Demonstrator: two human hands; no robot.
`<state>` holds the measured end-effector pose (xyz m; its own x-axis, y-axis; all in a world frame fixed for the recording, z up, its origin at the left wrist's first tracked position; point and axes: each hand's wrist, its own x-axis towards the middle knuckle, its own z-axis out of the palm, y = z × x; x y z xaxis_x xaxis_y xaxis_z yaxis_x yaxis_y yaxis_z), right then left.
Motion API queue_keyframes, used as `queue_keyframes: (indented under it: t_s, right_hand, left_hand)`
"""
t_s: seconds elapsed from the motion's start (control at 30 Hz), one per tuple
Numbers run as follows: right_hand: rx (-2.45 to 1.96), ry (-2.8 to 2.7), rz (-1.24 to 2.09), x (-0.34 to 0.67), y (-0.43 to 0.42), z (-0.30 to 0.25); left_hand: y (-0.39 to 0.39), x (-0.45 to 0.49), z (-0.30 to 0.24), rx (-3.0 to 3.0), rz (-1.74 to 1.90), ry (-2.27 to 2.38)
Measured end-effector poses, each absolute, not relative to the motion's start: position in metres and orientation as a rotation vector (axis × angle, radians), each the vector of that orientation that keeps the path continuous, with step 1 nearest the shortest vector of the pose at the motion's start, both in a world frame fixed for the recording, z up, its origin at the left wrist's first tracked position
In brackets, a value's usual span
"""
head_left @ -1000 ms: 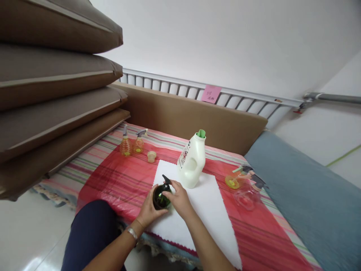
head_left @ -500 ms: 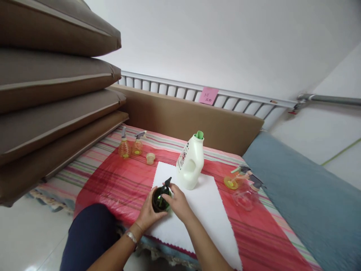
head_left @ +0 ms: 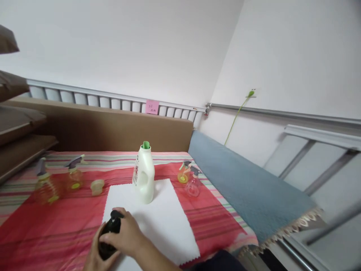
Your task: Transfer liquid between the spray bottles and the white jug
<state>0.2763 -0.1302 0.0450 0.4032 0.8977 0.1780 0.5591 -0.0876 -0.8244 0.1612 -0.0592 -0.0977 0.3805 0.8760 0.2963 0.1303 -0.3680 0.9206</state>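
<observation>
A dark green pump bottle [head_left: 108, 235] stands on the near edge of a white cloth [head_left: 158, 214]. My left hand [head_left: 94, 258] wraps round the bottle's body from below. My right hand [head_left: 125, 237] is closed over its top, beside the black pump head. Behind them on the cloth stands a white detergent jug [head_left: 144, 174] with a green open spout.
A red plastic sheet [head_left: 56, 222] covers a striped bedspread. Two amber spray bottles [head_left: 46, 186] and a small cap [head_left: 97, 186] sit at the left, and two more spray bottles [head_left: 189, 180] lie right of the jug. A blue mat [head_left: 242, 188] runs along the right. Brown cushions are stacked at far left.
The view has swung right and lower, so the room's right wall shows. Both hands stay on the dark bottle, with my right hand now over its top.
</observation>
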Motion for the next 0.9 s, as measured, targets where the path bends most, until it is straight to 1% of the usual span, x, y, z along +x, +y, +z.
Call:
queue_keyframes:
  t_s: [0.1,0.23,0.33,0.6,0.77,0.9]
  right_hand:
    - [-1.735,-1.331,0.474,0.277,-0.131,0.044]
    - [-1.862,-1.223,0.431,0.278,-0.131,0.047]
    - [-1.778,-1.285,0.455,0.278,-0.133,0.049]
    - [-1.786,-1.253,0.371,0.270,-0.133,0.038]
    - [-1.775,-1.220,0.371,0.268,-0.133,0.036]
    - [-1.641,-1.297,0.445,0.275,-0.133,0.033]
  left_hand:
    - [-0.058,0.163,-0.095,1.718,1.080,0.899]
    - [-0.057,0.165,-0.092,1.653,1.081,0.887]
    - [-0.060,0.165,-0.088,1.619,1.090,0.889]
    - [-0.078,0.163,-0.074,1.741,1.121,0.816]
    - [-0.077,0.161,-0.081,1.757,1.095,0.807]
    - [-0.074,0.161,-0.090,1.775,1.076,0.795]
